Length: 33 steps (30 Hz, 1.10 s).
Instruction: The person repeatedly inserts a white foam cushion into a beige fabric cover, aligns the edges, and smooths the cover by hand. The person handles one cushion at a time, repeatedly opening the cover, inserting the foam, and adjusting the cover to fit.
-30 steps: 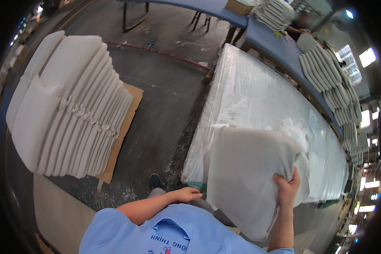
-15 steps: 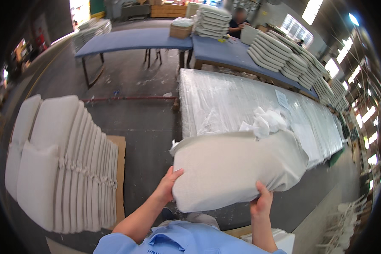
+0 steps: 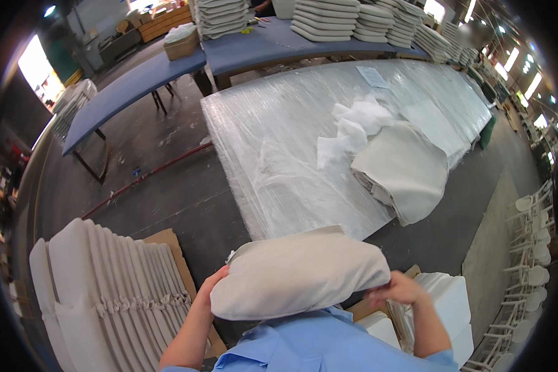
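Workshop floor [image 3: 186,214], head view. Cream fabric pile [image 3: 406,164] overhangs the right edge of a plastic-wrapped slab [image 3: 279,177]. By the slab's near edge, before the blue shirt [image 3: 291,347]: pale cushion [image 3: 297,273]. Left hand [image 3: 212,288] grasps its left end; right hand [image 3: 398,290], blurred, at the right; its grip I cannot tell. I'd support both ends evenly against sagging.

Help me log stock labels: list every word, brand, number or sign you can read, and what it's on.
None can be read.
Paper sheet on the plastic-wrapped pile: too small and blurred to make out any print.
Pale cushion and blue shirt: no lettering shows.
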Available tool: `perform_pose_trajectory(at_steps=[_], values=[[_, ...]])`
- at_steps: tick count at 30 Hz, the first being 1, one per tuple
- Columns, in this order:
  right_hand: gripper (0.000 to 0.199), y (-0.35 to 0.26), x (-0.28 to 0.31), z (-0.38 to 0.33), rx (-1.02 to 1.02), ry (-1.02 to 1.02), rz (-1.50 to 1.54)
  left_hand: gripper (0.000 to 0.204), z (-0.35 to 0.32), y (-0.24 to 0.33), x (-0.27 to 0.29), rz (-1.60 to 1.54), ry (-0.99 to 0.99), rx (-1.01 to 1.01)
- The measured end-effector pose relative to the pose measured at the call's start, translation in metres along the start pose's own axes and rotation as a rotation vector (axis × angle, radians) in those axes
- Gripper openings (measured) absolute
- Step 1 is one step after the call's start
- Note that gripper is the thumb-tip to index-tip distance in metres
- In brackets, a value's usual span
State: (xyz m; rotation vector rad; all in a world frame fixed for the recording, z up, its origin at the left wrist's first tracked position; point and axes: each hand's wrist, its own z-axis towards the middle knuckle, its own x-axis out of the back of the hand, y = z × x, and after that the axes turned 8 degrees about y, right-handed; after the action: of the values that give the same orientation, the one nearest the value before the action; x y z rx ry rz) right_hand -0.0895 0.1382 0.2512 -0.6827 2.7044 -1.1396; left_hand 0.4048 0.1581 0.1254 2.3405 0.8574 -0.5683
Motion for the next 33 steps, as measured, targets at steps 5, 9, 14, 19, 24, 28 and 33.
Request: perform_pose_trajectory(at_steps=[5,9,14,19,24,28,33], values=[[0.018,-0.033,0.076,0.096,0.131,0.371,-0.091,0.060,-0.010,-0.003,0.007,0.092,0.257,-0.040],[0.047,-0.035,0.068,0.223,0.326,0.247,-0.562,0.060,-0.012,0.010,-0.006,0.087,0.279,0.024],[0.040,-0.017,0.012,0.315,0.163,-0.034,-1.174,0.061,-0.016,0.025,-0.019,0.319,0.347,0.061],[0.020,0.008,-0.014,0.318,0.368,0.297,-0.846,0.068,0.004,0.056,-0.043,1.374,0.405,0.050],[0.021,0.028,-0.002,0.312,0.640,0.415,-0.822,0.074,0.102,0.026,-0.120,1.912,-0.048,-0.343],[0.023,0.019,-0.009,0.308,0.523,0.319,-0.741,0.070,0.190,-0.028,-0.160,2.036,-0.050,-0.384],[0.031,0.010,-0.012,0.302,0.437,0.194,-0.711,0.037,0.225,-0.054,-0.165,2.066,-0.046,-0.404]])
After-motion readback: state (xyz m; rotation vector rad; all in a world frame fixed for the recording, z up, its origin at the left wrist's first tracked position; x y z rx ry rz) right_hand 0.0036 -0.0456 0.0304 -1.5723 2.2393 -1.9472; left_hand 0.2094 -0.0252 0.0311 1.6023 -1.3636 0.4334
